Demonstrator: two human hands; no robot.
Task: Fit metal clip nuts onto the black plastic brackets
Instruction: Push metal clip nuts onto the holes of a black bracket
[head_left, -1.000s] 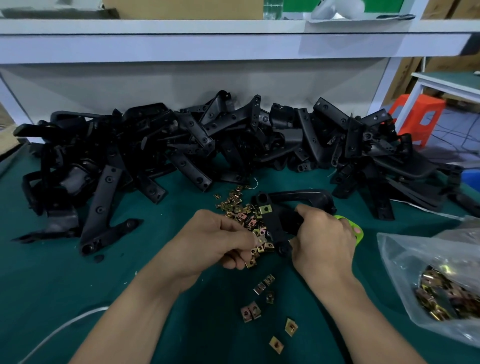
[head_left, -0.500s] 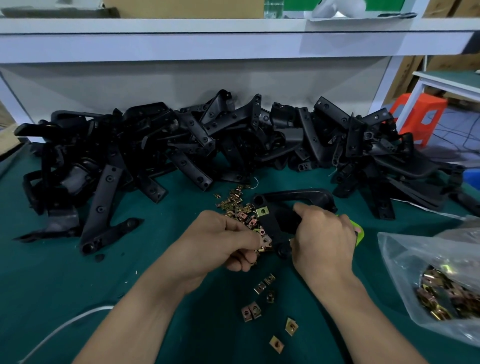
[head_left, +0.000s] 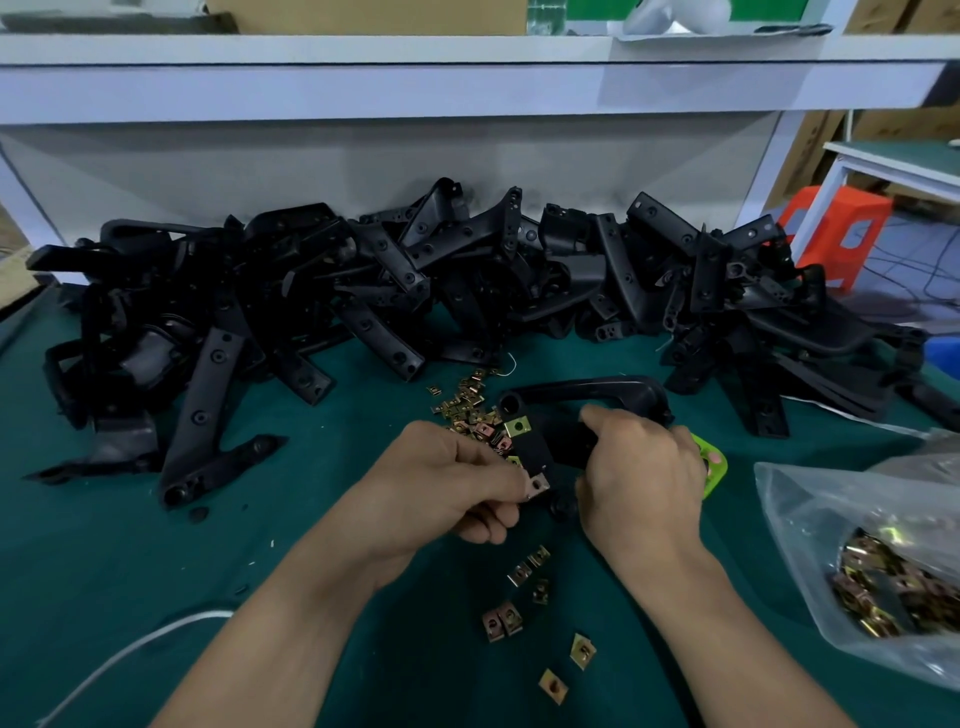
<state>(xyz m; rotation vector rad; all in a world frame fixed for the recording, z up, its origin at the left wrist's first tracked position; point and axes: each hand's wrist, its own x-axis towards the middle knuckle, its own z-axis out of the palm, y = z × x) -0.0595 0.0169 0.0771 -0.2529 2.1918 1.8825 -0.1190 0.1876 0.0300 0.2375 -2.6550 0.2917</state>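
One clip nut (head_left: 539, 484), pinched in your left hand (head_left: 447, 483), sat at the bracket's (head_left: 558, 441) near edge; your right hand (head_left: 644, 467) gripped the bracket, bracing it.

Factory assembly bench: green mat (head_left: 130, 561), heaped black brackets (head_left: 363, 291), bagged clip nuts (head_left: 883, 592), white shelving (head_left: 415, 78).

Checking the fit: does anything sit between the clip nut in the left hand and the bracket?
Nothing visible does. The left hand pinches the clip nut right at the lower end of the bracket, which the right hand grips.
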